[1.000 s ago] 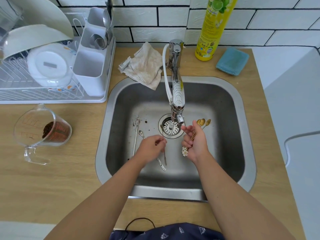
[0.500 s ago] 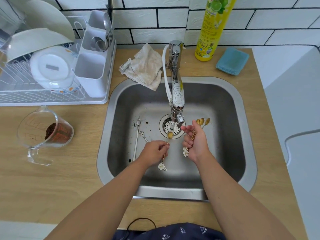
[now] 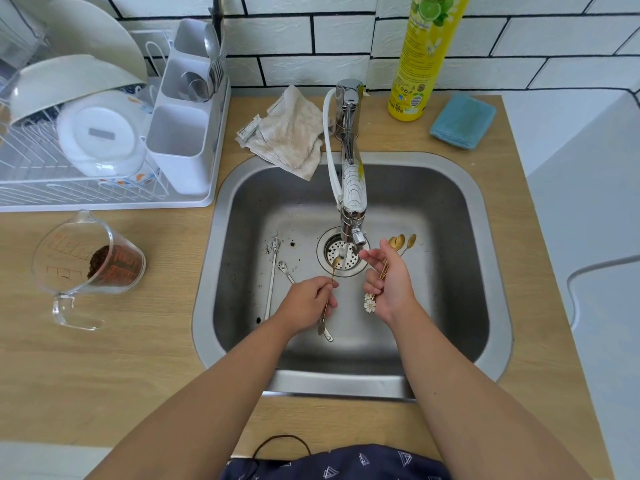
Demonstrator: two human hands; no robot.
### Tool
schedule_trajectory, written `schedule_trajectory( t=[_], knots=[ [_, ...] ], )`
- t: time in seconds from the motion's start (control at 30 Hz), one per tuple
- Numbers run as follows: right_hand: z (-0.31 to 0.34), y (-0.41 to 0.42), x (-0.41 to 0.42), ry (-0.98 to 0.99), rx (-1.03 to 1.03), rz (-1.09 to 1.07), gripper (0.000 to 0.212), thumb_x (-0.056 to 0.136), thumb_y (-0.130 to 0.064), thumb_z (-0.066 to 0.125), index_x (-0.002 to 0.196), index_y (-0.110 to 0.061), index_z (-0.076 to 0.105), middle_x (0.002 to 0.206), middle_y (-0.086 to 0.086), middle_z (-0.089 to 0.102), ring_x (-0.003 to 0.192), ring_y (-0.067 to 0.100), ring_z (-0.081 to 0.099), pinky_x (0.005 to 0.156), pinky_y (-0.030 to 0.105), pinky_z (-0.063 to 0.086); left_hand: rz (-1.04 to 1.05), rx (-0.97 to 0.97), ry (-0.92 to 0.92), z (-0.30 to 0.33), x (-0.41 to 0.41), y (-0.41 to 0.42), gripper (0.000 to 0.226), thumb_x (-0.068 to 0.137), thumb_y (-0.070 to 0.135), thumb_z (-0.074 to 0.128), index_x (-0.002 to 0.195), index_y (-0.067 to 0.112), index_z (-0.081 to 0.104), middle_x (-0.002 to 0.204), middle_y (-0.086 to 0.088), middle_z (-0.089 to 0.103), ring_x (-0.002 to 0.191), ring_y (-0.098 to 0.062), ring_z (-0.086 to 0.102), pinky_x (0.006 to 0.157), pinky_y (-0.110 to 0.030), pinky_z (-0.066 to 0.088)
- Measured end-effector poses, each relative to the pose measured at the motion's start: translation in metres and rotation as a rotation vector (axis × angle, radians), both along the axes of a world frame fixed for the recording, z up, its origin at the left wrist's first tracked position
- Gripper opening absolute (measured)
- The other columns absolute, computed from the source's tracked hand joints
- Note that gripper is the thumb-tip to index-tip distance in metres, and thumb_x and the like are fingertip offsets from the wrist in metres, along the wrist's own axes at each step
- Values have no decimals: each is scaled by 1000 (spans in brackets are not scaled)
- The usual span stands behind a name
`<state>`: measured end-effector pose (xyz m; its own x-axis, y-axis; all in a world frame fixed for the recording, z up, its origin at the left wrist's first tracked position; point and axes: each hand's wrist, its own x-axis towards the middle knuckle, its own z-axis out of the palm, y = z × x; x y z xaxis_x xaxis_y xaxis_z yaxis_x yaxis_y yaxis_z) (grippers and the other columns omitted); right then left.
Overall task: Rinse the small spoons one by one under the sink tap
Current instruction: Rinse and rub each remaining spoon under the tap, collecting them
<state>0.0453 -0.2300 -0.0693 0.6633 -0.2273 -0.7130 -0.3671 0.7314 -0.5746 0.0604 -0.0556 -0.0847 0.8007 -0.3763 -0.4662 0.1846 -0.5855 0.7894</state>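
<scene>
My left hand (image 3: 308,304) grips one small gold spoon (image 3: 335,263) by its thin handle, its bowl raised over the drain (image 3: 341,254) just below the tap spout (image 3: 354,202). A thin stream of water falls from the spout onto the drain beside the bowl. My right hand (image 3: 389,282) holds a bunch of gold spoons (image 3: 401,242), bowls pointing away, flower-shaped handle ends (image 3: 369,304) sticking out below the palm. Two silver spoons (image 3: 273,271) lie on the sink floor to the left of my left hand.
The steel sink (image 3: 491,271) is set in a wooden counter. A dish rack with a cutlery holder (image 3: 180,133) stands at the back left, a glass jug with brown grounds (image 3: 93,265) at left. A cloth (image 3: 287,133), yellow soap bottle (image 3: 422,57) and blue sponge (image 3: 462,121) lie behind the sink.
My left hand picked a gold spoon off the sink floor and lifted its bowl up to the stream under the tap. My right hand kept its bunch nearly still.
</scene>
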Motion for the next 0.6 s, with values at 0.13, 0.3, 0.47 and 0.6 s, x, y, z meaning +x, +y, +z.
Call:
schedule_trajectory(
  t=[0.13, 0.3, 0.47, 0.6],
  knots=[
    [0, 0, 0, 8, -27, 6, 26, 101, -37, 61, 88, -16, 64, 83, -6, 77, 40, 5, 24, 36, 18, 22, -1, -22, -14, -2, 0, 0, 21, 102, 18, 47, 108, 19, 67, 71, 6, 69, 52, -5, 60, 52, -17, 46],
    [0, 1, -1, 11, -36, 11, 24, 100, -37, 62, 90, -16, 65, 83, -6, 77, 41, 5, 24, 36, 18, 22, -8, -20, -29, -3, 0, 0, 21, 102, 19, 47, 107, 22, 67, 71, 6, 70, 52, -5, 60, 50, -15, 44],
    [2, 3, 0, 20, -68, 26, 22, 99, -35, 65, 100, -14, 69, 86, -6, 76, 40, 4, 24, 37, 18, 22, 20, -38, -12, -3, 1, 1, 20, 101, 19, 49, 107, 19, 69, 71, 4, 69, 50, -5, 58, 49, -17, 45],
    [1, 6, -1, 33, -126, 75, 20, 99, -30, 68, 108, -13, 68, 95, -2, 76, 38, 3, 25, 36, 17, 22, 36, -74, -22, -2, 0, 1, 13, 98, 22, 58, 101, 19, 71, 66, 6, 69, 50, -7, 59, 52, -17, 46]
  ],
)
